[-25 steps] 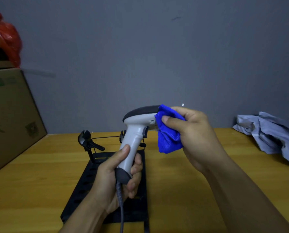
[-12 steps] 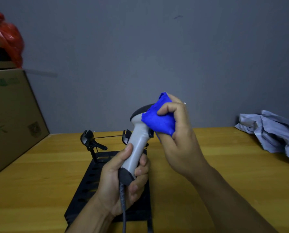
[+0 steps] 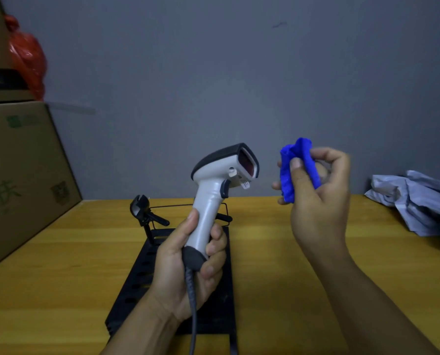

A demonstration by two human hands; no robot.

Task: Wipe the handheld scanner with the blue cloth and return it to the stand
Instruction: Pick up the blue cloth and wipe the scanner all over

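Scanner first: the white-and-grey pistol-shaped handheld scanner (image 3: 222, 180) is held upright above the black perforated metal stand (image 3: 178, 290), its dark red window turned to the right and slightly towards the camera. Its handle is wrapped low down by the left hand (image 3: 185, 262), fingers fully curled and thumb laid up the near side, while a grey cable (image 3: 193, 306) hangs from the butt. To the right, clearly apart from the window, the bunched bright blue cloth (image 3: 297, 170) is pinched between thumb and fingers of the right hand (image 3: 316, 196), which is partly closed around it. Contact between cloth and scanner is not seen. For a good wipe, a fresh fold should probably be presented flat to the window and light strokes drawn across, with the handle gripped steady and the trigger left alone. Behind the scanner the stand's clip (image 3: 139, 207) is seen, on the yellow wooden table (image 3: 60, 265).
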